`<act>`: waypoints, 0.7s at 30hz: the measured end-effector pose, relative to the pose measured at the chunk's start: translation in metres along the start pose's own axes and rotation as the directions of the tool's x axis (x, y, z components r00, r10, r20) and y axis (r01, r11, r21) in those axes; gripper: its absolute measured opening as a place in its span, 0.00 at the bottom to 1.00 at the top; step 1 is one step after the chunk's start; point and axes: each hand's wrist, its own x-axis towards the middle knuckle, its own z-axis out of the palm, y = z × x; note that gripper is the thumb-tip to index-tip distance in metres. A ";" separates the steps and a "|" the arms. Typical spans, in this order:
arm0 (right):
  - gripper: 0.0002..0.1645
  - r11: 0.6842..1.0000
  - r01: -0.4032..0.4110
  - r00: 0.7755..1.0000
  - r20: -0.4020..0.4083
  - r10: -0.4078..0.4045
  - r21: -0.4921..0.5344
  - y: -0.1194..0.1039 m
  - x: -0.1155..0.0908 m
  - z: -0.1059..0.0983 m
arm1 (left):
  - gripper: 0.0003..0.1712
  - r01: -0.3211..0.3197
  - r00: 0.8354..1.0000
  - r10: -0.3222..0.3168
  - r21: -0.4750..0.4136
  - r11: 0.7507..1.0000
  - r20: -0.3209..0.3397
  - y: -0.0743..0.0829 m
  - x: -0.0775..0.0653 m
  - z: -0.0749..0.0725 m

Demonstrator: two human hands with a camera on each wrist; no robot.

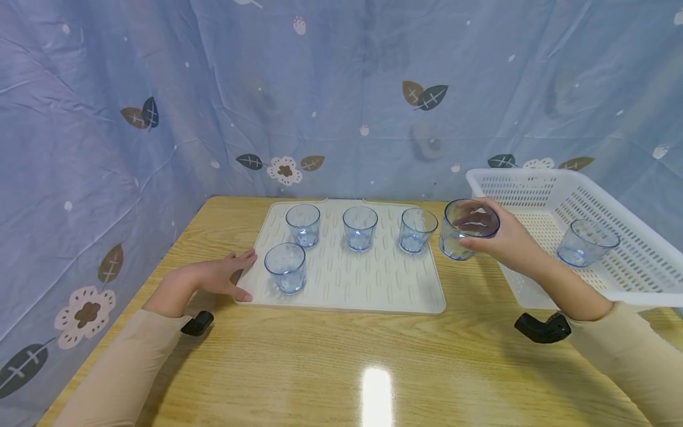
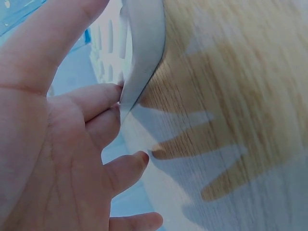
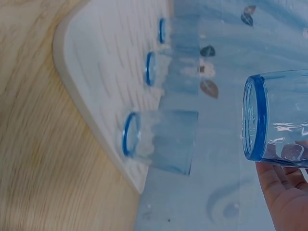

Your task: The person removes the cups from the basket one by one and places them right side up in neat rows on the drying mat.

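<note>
My right hand (image 1: 507, 237) grips a clear blue-tinted drinking glass (image 1: 452, 246) upright, between the drying mat's right edge and the basket. In the right wrist view, the held glass (image 3: 281, 118) shows its thick blue base, with fingers behind it. My left hand (image 1: 221, 277) spreads at the left edge of the white ribbed drying mat (image 1: 368, 284), fingertips touching its rim. Three similar glasses stand in a back row on the mat: left glass (image 1: 303, 228), middle glass (image 1: 360, 231) and right glass (image 1: 416, 234). A front-left glass (image 1: 286, 273) stands nearest my left hand.
A white perforated plastic basket (image 1: 629, 207) stands on the right, with one more glass (image 1: 584, 246) inside it. Behind the wooden table (image 1: 299, 362) hangs a blue patterned curtain (image 1: 352, 107), which also runs along the left side.
</note>
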 end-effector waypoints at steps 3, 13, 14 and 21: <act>0.34 1.000 -0.006 1.000 0.012 0.006 0.013 -0.002 0.003 0.006 | 0.64 -0.004 1.000 0.004 0.008 1.000 -0.001 0.000 0.000 0.000; 0.31 0.982 0.098 0.994 0.025 -0.103 0.162 -0.009 0.011 0.027 | 0.63 -0.008 1.000 0.008 -0.006 1.000 0.001 0.004 -0.002 0.000; 0.31 0.980 0.102 0.994 0.027 -0.108 0.174 -0.009 0.012 0.029 | 0.62 -0.008 1.000 0.008 -0.006 1.000 0.001 0.004 -0.002 0.000; 0.31 0.963 0.135 0.989 0.031 -0.146 0.233 -0.007 0.020 0.044 | 0.62 -0.004 1.000 0.004 -0.001 1.000 -0.002 0.005 -0.002 0.000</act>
